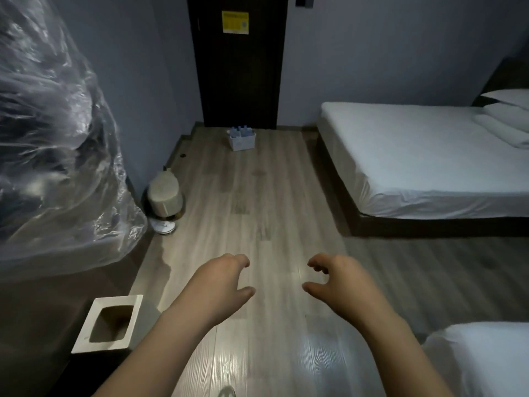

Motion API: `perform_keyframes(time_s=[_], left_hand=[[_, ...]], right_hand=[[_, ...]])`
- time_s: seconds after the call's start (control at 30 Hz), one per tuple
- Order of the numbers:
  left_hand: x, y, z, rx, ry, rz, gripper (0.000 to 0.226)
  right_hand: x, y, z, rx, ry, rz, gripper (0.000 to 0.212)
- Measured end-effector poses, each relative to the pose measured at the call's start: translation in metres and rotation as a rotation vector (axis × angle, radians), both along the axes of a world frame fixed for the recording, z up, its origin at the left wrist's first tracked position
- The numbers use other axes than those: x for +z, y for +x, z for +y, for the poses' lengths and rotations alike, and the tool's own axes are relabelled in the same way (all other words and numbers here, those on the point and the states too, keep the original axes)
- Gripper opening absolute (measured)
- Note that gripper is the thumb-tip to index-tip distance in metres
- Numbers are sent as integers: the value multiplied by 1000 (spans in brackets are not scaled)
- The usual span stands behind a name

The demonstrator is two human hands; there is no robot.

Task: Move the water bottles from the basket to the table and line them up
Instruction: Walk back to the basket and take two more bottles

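Left hand (pixel 220 277) and right hand (pixel 340 279) held over the floor (pixel 257 196), fingers (pixel 243 260) loosely curled, nothing gripped, basket (pixel 242 142) of bottles (pixel 240 131) set at the floor's far edge, by the door (pixel 237 67)

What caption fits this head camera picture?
Empty left hand and right hand held toward white basket of clear water bottles by dark door.

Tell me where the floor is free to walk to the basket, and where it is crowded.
The floor is bare in a wide strip between the bed on the right and the left wall, up to the basket by the door. Crowded: the left edge, with a beige object and plastic sheeting.
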State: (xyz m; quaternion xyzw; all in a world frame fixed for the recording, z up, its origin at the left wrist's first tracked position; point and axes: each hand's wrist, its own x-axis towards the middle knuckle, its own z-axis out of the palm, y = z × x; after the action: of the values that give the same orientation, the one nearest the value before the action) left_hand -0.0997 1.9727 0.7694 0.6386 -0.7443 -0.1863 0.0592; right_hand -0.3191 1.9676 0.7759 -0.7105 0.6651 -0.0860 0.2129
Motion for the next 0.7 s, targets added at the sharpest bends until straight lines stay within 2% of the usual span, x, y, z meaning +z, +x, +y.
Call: perform_keyframes(time_s=[0.3,0.7], left_hand=[[21,70,-128,-3,-61,-10,51],[12,89,-291,-6,-34,-15,55]], right_hand=[[28,69,-123,-14,-39,53,50],[18,91,-289,12,-39,60,54]])
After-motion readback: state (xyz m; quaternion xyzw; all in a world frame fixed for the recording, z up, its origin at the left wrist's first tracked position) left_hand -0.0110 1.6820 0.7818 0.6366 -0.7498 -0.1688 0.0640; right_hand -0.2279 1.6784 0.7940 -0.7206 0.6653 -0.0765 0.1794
